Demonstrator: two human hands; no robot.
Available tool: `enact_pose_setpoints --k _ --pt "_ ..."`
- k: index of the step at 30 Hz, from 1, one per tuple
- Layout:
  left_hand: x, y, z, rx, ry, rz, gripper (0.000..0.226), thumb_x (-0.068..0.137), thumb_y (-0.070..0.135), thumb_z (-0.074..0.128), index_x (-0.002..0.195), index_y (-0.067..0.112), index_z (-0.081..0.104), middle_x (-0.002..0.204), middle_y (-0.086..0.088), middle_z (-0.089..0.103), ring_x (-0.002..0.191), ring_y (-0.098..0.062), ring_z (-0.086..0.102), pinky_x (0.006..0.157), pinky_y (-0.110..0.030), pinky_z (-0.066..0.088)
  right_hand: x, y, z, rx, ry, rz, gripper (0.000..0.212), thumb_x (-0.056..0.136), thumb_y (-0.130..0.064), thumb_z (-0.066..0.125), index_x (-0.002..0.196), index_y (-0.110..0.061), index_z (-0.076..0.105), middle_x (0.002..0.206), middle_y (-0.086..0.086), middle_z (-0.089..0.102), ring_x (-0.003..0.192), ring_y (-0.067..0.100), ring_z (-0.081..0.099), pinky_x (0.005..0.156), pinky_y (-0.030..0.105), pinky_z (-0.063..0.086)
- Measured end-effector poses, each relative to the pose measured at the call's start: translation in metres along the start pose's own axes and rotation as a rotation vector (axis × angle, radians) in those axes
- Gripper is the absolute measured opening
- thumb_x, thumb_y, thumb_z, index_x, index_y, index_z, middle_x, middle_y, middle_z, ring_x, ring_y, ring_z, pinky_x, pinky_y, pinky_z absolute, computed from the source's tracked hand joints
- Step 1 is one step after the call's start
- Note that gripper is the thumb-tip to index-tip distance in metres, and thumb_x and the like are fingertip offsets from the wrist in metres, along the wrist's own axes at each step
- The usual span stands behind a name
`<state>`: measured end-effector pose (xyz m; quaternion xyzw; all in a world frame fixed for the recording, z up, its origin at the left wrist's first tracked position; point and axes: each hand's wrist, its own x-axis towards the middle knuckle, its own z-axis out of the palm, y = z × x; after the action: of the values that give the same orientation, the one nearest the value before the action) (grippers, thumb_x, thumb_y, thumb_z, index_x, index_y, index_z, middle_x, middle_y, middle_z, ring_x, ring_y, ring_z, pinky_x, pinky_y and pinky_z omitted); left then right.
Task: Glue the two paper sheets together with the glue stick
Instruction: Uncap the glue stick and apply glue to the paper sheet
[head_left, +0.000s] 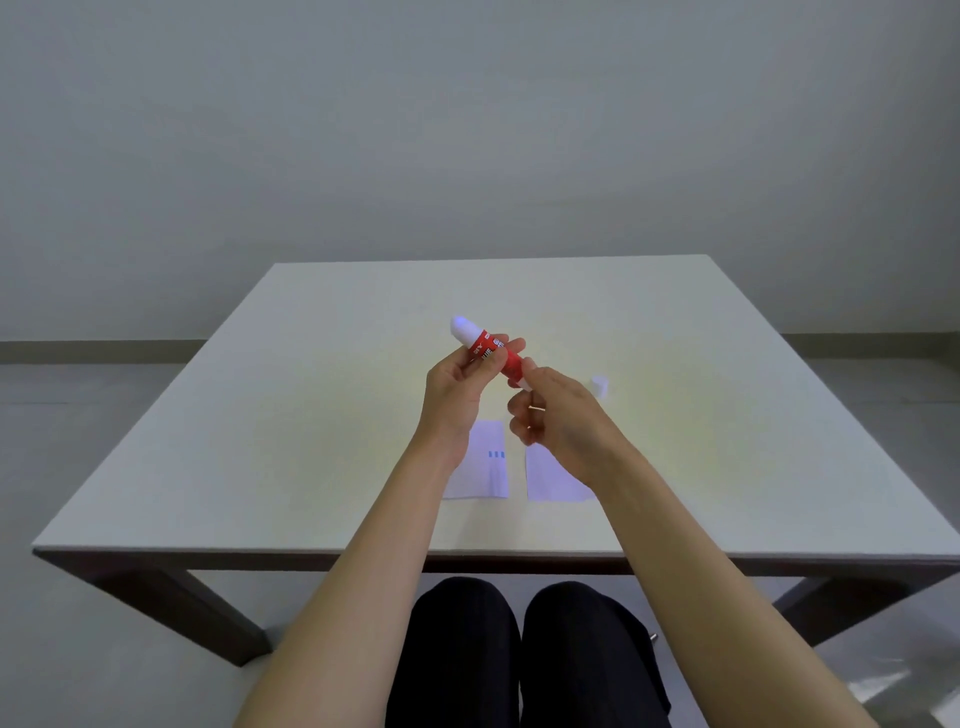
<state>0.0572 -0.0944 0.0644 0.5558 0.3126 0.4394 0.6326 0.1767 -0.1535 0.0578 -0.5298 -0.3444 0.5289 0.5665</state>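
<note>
Left hand (457, 389): grip closed on glue stick (491, 353) — raised, tilted
Right hand (556, 410): fingers pinch its lower end
Surface (311, 415): 2 paper sheets (480, 467) side by side; cap (600, 385) apart

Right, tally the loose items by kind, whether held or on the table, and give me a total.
Paper sheets: 2, left sheet and right sheet, side by side on the table
Glue stick: 1, held in both hands
Small white cap: 1, on the table
Total: 4
</note>
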Motion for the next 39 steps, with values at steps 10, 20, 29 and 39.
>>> enact_pose_setpoints --k 10,20,29,39 --pt "-0.002 -0.007 -0.001 -0.041 -0.048 -0.039 0.018 0.09 0.025 0.059 0.104 0.022 0.069 0.108 0.012 0.073 0.099 0.007 0.064 0.081 -0.018 0.043 -0.004 0.007 0.006 0.196 -0.018 -0.024 0.045 0.09 -0.051 0.052 0.095 -0.008 0.066 0.063 0.003 0.058 0.051 0.018 0.053 0.053 0.026 0.048" --pt "-0.012 -0.019 -0.082 0.891 -0.202 -0.148 0.058 0.086 0.045 0.059 0.14 0.043 0.037 0.159 -0.003 0.018 0.147 -0.009 0.001 0.119 -0.04 -0.006 0.004 0.013 -0.001 0.354 0.328 -0.085 0.009 0.089 -0.015 0.058 0.082 -0.012 0.053 0.074 0.008 0.063 0.051 0.016 0.059 0.051 0.023 0.05" --pt "-0.003 -0.04 -0.096 1.413 -0.468 -0.106 0.079 0.081 0.059 0.057 0.148 0.035 0.021 0.16 0.015 0.005 0.147 -0.018 -0.013 0.112 -0.055 -0.017 0.009 0.031 0.023 -0.33 0.319 -0.192 0.015 0.081 -0.01 0.056 0.09 0.0 0.063 0.07 0.012 0.071 0.059 0.025 0.065 0.068 0.04 0.057" --pt "0.003 -0.055 -0.108 1.322 -0.403 -0.089 0.076 0.072 0.065 0.062 0.14 0.047 0.034 0.16 0.016 -0.005 0.147 -0.015 -0.017 0.114 -0.052 -0.016 0.004 0.042 0.043 -0.956 0.075 -0.525 0.01 0.083 -0.011 0.06 0.088 -0.005 0.066 0.095 0.005 0.061 0.071 0.02 0.056 0.065 0.023 0.041"
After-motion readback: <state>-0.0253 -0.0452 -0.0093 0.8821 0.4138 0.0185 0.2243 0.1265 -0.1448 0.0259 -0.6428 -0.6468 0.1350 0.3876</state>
